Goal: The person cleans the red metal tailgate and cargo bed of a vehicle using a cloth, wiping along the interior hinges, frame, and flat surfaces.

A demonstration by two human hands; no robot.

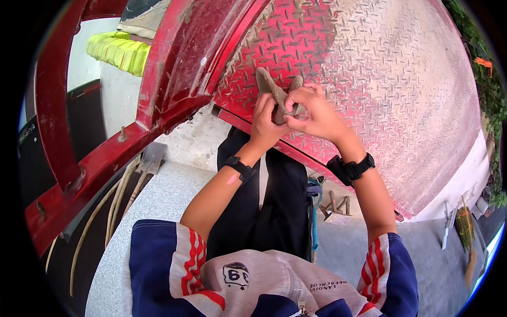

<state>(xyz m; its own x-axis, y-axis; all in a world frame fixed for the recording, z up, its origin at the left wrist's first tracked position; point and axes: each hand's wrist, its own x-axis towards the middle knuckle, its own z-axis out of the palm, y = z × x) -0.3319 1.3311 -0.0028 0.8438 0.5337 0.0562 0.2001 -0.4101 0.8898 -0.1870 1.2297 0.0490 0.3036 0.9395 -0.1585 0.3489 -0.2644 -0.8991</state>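
A grey-brown, fuzzy-edged cloth (271,89) is folded and bunched up between my two hands, just above the near edge of a red diamond-plate metal surface (369,74). My left hand (265,127) grips its lower left side, thumb and fingers closed on it. From the right, my right hand (318,113) pinches the cloth between thumb and index finger, its other fingers curled. Two flaps of the cloth stick up beyond the fingers. Each wrist wears a black band. Part of the cloth is hidden behind my fingers.
A red metal frame (100,150) with bolts rises at the left. Beyond it is a yellow-green reflective bundle (119,52). Wooden-handled tools and a shovel blade (152,157) lie at lower left. A broom (467,232) stands at the far right, near green plants (475,58).
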